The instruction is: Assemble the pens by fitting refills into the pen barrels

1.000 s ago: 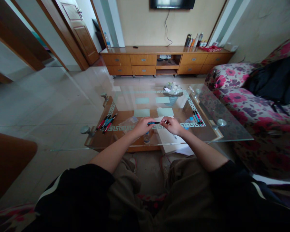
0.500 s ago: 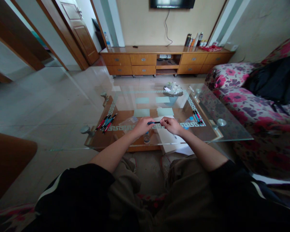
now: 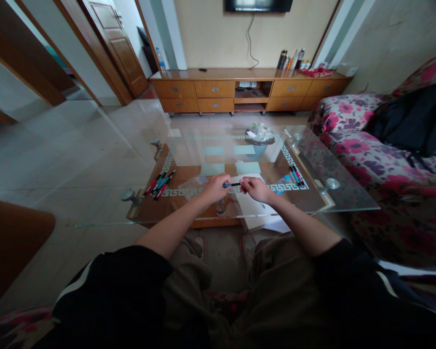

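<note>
Between my two hands, above the near side of the glass table (image 3: 189, 219), a blue and black pen (image 3: 233, 184) lies level. My left hand (image 3: 217, 187) is closed on its blue end. My right hand (image 3: 253, 188) is closed at its black end, the fingertips curled around the tip. Off to the left, a loose pile of red, blue and black pens (image 3: 160, 185) rests on the glass. Several more pens (image 3: 297, 176) lie side by side near the table's right end.
Under the glass are white papers (image 3: 249, 208), a clear bottle (image 3: 220, 207) and a wooden shelf. Beyond the table stands a bin (image 3: 258, 140) full of plastic bags. A flowered sofa (image 3: 345, 140) with a black bag is at the right, a wooden TV cabinet (image 3: 214, 90) at the back.
Both hands stay in nearly the same place around the pen. The right fingers have shifted slightly at the black end, and slightly more of the blue end shows by the left hand.
</note>
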`<state>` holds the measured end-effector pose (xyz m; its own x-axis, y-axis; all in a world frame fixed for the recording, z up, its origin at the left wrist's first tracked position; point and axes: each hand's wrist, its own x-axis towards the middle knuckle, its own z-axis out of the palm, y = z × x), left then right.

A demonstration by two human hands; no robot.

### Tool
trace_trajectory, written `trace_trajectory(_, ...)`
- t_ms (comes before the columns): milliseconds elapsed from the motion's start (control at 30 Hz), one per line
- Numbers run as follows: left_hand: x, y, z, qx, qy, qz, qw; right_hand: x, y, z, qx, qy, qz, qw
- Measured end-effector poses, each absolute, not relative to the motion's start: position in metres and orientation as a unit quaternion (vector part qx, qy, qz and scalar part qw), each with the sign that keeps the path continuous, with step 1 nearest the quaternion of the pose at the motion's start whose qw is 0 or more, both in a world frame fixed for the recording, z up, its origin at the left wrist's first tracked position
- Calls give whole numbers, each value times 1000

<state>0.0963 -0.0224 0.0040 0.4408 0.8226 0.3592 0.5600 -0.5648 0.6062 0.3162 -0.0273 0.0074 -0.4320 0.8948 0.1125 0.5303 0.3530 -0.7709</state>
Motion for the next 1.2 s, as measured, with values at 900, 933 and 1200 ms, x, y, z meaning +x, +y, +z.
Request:
trace_trajectory(900,87,-18,-2,827,430,312,182,322,-17,-4,-475,-711,406,323)
trace_trajectory(933,88,-18,-2,827,433,305,187,321,-18,-4,-480,-700,414,327)
trace_trajectory(1200,90,-19,-2,839,417,288,196,311,-26,13,-504,-610,497,356)
